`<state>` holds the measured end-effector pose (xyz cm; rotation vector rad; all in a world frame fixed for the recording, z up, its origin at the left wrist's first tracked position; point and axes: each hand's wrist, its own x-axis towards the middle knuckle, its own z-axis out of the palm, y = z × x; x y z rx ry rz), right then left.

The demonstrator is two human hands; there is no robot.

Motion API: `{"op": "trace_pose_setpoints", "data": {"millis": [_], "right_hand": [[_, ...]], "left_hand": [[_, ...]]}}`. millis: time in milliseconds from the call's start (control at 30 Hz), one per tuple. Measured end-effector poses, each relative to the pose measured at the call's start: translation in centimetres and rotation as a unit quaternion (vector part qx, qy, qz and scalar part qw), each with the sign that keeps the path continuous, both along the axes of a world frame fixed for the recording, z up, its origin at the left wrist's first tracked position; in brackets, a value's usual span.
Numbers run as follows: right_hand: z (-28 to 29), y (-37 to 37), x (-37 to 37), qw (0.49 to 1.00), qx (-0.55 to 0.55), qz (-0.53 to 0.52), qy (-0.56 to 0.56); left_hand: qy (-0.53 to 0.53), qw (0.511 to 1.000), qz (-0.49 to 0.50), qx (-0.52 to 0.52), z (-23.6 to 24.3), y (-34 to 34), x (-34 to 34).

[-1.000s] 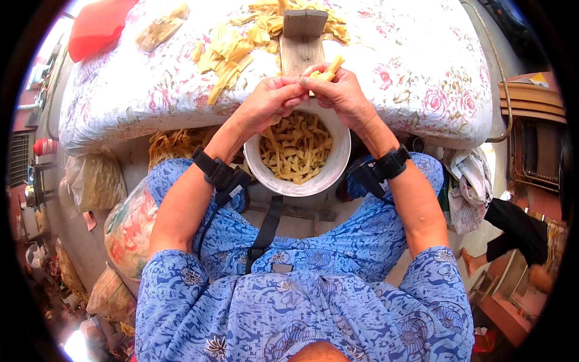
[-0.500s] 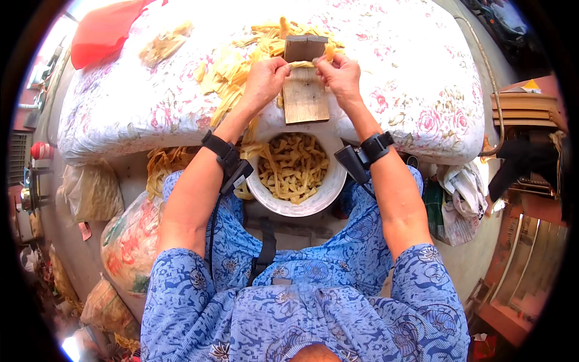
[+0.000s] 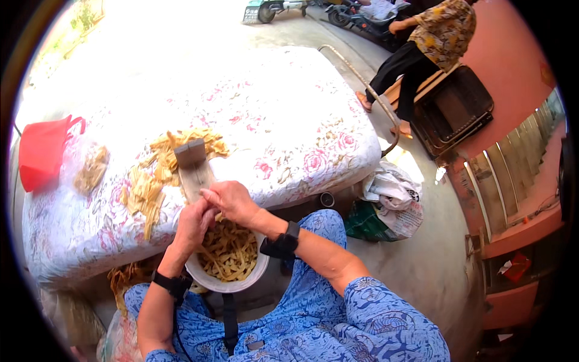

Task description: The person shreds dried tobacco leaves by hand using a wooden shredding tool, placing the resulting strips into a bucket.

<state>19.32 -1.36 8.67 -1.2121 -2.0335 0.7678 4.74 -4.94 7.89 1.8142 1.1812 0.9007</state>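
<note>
My left hand (image 3: 193,224) and my right hand (image 3: 232,204) meet over the near end of a wooden board (image 3: 195,180). Both hands are closed, fingertips pressed together; what lies between them is mostly hidden, with a bit of yellow showing beneath. A wooden block (image 3: 190,153) stands upright at the board's far end. Just below my hands sits a white bowl (image 3: 263,265), holding many yellowish-brown folded strips (image 3: 232,256). Beside the board, on the flowered cloth (image 3: 289,120), loose flat yellow strips (image 3: 146,192) lie in a pile.
A red bag (image 3: 45,151) and a clear plastic bag of yellow pieces (image 3: 91,171) rest at the cloth's left. A metal rail (image 3: 356,72) curves along its right end. White and green sacks (image 3: 389,202) stand on the floor. Beyond, another person (image 3: 422,54) walks past parked scooters (image 3: 362,23).
My view has swung to the right, and a walking person has come into sight. My hands have come from holding a yellow strip across the board to meeting at its near end.
</note>
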Motion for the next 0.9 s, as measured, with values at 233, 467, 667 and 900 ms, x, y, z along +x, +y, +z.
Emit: {"op": "trace_pose_setpoints", "data": {"millis": [233, 467, 667, 900], "right_hand": [[0.1, -0.4, 0.2, 0.998, 0.026, -0.015, 0.059], [-1.0, -0.5, 2.3, 0.771, -0.598, 0.147, 0.165], [1.6, -4.2, 0.3, 0.638, -0.616, 0.331, 0.321], [1.8, -2.3, -1.0, 0.907, -0.310, 0.162, 0.236]], "left_hand": [[-0.117, 0.985, -0.020, -0.128, -0.3, -0.4, -2.7], [0.031, 0.996, -0.065, 0.050, 2.0, -1.4, -1.6], [-0.158, 0.975, -0.013, -0.158, 1.4, -1.1, -3.3], [-0.384, 0.798, -0.009, -0.465, -0.3, -1.4, -1.7]]}}
